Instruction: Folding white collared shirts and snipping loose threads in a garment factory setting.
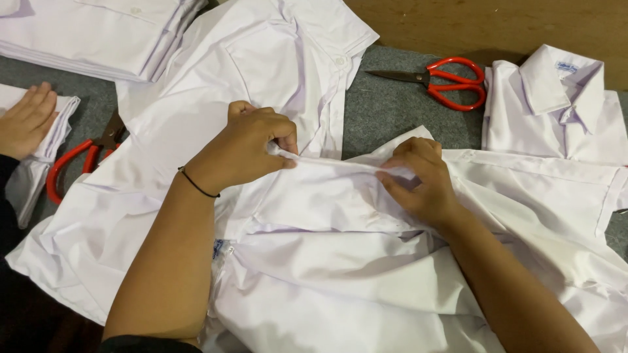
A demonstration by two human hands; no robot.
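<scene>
Two small cloth labels show. One label (567, 66) sits inside the collar of the folded white shirt (556, 108) lying well beyond the right hand (418, 180), up and to its right: a small pale rectangle with bluish print. The other, a tiny blue-marked tag (219, 249), peeks from a seam just below the left hand (245, 150), beside the forearm. No packages, signs or screens appear.

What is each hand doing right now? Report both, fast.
Left hand: closed, pinching a fold of the white shirt.
Right hand: closed, fingers gripping the same fold.
</scene>
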